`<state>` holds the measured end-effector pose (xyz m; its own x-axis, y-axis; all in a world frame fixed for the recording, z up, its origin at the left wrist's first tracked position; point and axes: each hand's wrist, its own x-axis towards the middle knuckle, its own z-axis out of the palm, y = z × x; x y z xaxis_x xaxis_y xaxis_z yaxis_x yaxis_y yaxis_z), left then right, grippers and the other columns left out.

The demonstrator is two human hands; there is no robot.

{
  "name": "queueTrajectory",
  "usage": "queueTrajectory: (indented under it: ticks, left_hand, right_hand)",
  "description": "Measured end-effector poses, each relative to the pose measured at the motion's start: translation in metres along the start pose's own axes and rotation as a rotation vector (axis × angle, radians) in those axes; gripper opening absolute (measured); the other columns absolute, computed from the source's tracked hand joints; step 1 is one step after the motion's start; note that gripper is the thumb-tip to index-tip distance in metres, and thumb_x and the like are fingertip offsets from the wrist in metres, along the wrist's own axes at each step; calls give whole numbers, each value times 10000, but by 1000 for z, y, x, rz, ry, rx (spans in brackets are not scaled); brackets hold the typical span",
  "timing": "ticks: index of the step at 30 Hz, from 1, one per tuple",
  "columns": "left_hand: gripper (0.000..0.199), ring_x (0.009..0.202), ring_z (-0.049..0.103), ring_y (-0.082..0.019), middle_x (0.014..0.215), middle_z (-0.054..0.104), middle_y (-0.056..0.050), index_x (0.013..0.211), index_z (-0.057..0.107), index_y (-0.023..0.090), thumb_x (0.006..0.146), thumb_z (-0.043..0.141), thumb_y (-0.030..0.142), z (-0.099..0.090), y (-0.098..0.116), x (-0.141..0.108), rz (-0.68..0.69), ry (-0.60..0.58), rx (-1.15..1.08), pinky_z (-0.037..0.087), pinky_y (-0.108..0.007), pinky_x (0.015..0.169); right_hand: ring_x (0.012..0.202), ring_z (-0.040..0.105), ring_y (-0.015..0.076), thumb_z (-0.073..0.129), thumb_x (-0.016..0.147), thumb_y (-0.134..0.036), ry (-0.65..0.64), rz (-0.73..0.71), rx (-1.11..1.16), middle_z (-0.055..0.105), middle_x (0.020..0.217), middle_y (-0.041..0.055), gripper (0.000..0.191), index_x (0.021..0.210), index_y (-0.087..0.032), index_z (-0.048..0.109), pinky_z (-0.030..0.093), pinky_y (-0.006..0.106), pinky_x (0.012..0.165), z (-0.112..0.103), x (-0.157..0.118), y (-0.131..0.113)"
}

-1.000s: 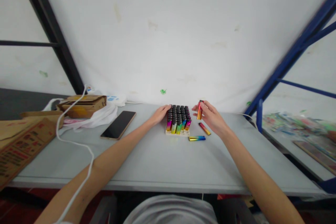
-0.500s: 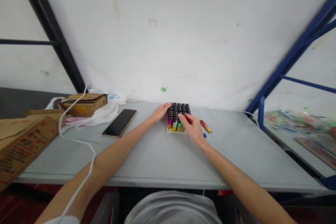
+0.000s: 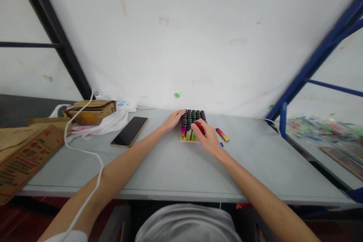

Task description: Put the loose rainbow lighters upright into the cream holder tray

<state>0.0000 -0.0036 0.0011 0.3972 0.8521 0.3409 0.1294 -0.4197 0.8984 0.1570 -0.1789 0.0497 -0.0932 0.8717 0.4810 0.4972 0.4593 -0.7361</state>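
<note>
On the grey table lies a small tray filled with rows of black pieces, with colourful lighters standing in its near part. The fingers of my left hand are closed on the tray's upper left edge. My right hand is over the tray's near right part, thumb and fingers pinched round a red lighter. To the right of that hand lies a loose red and yellow lighter. A small blue piece shows beside the wrist, partly hidden.
A phone lies left of the tray. Cardboard boxes and white plastic bags are at the left. A white cable hangs across the left side. Blue frame bars rise at the right, with plastic-wrapped items beyond.
My right hand has shifted slightly left, and more of the red lighter shows between its fingers. My left hand keeps its place on the tray.
</note>
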Motion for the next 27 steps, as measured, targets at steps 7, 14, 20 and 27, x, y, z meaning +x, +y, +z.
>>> queueTrajectory:
  ticks: [7,14,20,27]
  left_hand:
    - [545,1091,620,-252,1117,747,-84,1012,712,150,896,440,609,0,5,-3,16,-8,15,422,-356,1053]
    - [536,1017,617,-246,1029,744,-81,942,687,158,906,403,611,-2,9,-4,24,-23,72,452,-344,982]
    - [533,1014,618,-241,1020,740,-72,939,679,160,899,404,615,-1,6,-2,28,-21,75,445,-342,993]
    - [514,1098,621,-258,1103,748,-84,962,713,163,898,444,596,0,9,-4,40,-22,19,414,-352,1069]
  right_hand:
    - [798,552,170,509,1012,-476,-194,-302,-177,614,846,39,347,840,-191,605,425,289,739,-19,13,-23]
    - [735,610,156,646,961,-383,-370,-313,-294,714,851,27,217,966,-177,712,443,278,725,-21,41,-22]
    - [885,612,222,715,915,-307,-378,-394,-575,688,910,77,162,974,-156,720,454,349,835,-8,46,-9]
    - [998,577,258,738,893,-364,-366,-408,-597,633,1008,105,237,1033,-173,747,455,394,899,-5,46,-5]
